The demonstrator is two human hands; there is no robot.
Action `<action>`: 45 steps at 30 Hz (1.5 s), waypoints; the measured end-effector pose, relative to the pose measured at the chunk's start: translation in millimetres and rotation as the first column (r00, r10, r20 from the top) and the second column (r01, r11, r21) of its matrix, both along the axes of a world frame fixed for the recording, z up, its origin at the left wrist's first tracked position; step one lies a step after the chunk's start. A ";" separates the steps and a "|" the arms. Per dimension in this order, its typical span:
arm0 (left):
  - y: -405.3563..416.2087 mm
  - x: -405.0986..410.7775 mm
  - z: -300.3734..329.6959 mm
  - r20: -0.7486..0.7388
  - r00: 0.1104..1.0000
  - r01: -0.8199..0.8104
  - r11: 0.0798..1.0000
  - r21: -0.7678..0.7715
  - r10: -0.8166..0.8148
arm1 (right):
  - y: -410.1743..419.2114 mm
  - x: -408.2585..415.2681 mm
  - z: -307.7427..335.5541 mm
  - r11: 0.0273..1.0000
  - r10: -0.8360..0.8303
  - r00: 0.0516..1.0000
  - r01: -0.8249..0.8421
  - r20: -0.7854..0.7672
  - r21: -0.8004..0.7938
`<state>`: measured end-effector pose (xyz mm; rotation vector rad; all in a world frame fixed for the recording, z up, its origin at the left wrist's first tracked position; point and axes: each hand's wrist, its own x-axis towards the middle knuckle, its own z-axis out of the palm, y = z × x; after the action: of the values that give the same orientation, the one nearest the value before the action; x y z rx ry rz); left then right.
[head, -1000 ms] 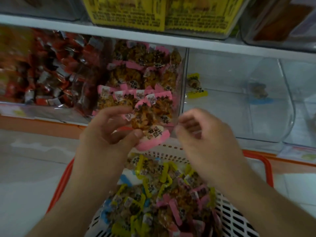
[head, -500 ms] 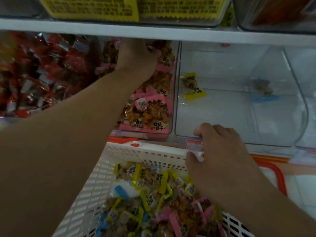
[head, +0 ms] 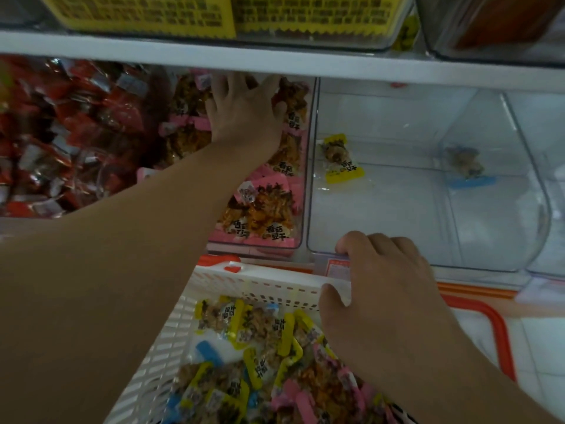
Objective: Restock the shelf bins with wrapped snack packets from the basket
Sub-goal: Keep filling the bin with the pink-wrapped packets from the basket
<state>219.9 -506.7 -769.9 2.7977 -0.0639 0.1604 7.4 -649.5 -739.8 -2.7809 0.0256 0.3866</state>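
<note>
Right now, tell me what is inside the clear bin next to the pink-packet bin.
The clear bin holds one yellow-edged packet lying on its floor. A blue-edged packet seems to lie in the neighbouring compartment. The right hand covers part of the bin's front edge.

Your left hand (head: 244, 113) reaches deep into the pink-packet bin (head: 302, 191), fingers spread over the packets. Your right hand (head: 382, 286) grips the white basket (head: 269, 284) rim. One yellow packet (head: 341, 159) lies in the adjacent clear bin (head: 397, 258).
</note>
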 end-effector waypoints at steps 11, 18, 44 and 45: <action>18.7 -18.9 8.3 -0.034 0.995 0.096 0.983 0.153 -0.092 | 1.8 0.8 -2.8 0.999 -0.020 0.999 0.020 -0.030 -0.027; 72.4 -113.4 26.2 0.176 0.973 0.154 0.988 -0.018 -0.148 | -3.9 -2.6 0.2 0.996 -0.059 0.970 0.040 0.234 0.085; 124.6 -333.6 26.6 -0.319 0.921 -0.318 0.904 -0.286 0.223 | 31.8 -96.6 -31.8 0.922 0.357 0.931 -0.337 -0.080 0.192; 112.5 -330.8 38.0 -0.452 0.871 -0.397 0.818 -0.416 0.192 | 34.0 -94.5 -15.5 0.895 0.397 0.917 -0.378 -0.035 0.236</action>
<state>-110.8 -394.2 -731.8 2.2430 0.4605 -0.2793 -87.1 -615.6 -755.4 -2.5319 -0.5304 0.5638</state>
